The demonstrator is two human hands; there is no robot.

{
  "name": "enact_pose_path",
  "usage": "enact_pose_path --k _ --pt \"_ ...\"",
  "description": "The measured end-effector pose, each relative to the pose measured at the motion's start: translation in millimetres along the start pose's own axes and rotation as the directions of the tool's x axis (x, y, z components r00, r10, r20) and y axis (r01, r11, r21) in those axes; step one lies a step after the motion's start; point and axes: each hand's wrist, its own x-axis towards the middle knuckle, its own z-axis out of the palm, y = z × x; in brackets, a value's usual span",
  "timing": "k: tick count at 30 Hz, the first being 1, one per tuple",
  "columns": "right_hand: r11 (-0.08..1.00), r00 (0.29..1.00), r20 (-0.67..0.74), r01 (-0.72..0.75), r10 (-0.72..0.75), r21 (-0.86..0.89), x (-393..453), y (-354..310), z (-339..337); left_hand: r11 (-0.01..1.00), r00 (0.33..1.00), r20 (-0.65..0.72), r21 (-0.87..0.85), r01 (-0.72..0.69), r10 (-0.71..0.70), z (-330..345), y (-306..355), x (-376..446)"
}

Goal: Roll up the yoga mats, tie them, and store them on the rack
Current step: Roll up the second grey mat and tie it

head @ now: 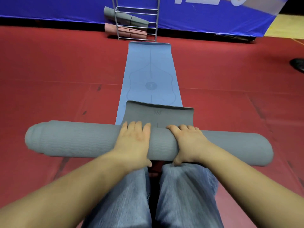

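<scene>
Your left hand (134,142) presses flat-fingered on the thick grey rolled foam yoga mat (79,139); your right hand (187,142) wraps around it, thumb underneath. The roll lies across the flat blue yoga mat (150,71) on the red floor (57,71), its loose end just ahead, metal wire rack (136,18) beyond.

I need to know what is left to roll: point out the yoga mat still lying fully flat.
The light blue yoga mat, spread flat on the red floor toward the metal rack. The grey mat under both hands is nearly rolled; the grey and pink ones on the rack are rolled.
</scene>
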Motion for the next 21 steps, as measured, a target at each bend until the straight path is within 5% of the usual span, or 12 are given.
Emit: enact_pose_path --k 8,18,21 --pt "1.0 1.0 -0.011 -0.022 0.023 0.02 6 12 -3 1.0 0.993 -0.122 0.005 -0.001 0.002 22 -8 14" --pt "0.997 1.0 -0.021 -0.016 0.018 0.078 22 39 10 0.993 0.977 0.211 -0.117 -0.007 0.031 -2 -25 68" --pt "0.986 0.999 0.042 -0.019 0.012 0.164 40 49 9 1.0 0.995 0.096 -0.005 0.008 -0.008 0 -26 62"
